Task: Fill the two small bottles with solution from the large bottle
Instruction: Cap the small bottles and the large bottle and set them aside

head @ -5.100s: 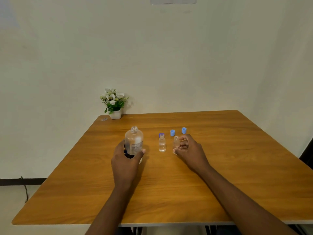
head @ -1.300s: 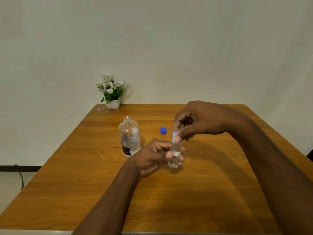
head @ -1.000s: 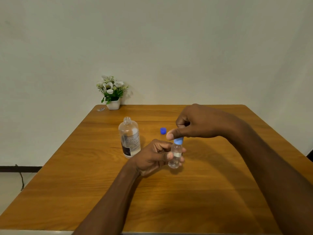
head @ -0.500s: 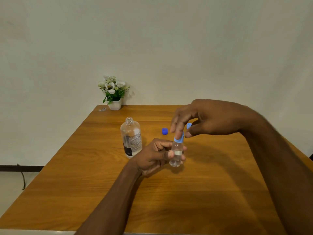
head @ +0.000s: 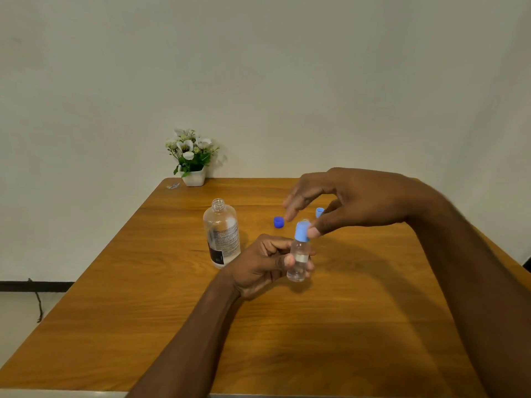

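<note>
My left hand [head: 258,265] grips a small clear bottle [head: 298,261] upright just above the table, with some clear liquid in it. A light blue cap [head: 301,230] sits on its neck. My right hand [head: 359,202] hovers over it, thumb tip against the cap's right side, the other fingers spread and lifted off. The large clear bottle [head: 222,234] stands uncapped to the left, nearly empty. Its dark blue cap [head: 278,222] lies behind. A second light blue cap [head: 319,211] peeks out behind my right hand. The other small bottle is hidden.
The wooden table [head: 287,340] stands against a plain wall. A white pot of flowers [head: 193,163] sits at the back left corner, with a small clear scrap [head: 173,185] beside it. The table's near edge runs along the bottom of the view.
My right hand brought a light blue cap onto the small bottle and turned it there. Its fingers have now lifted off, leaving only the thumb on the cap. The left hand kept the bottle still.
</note>
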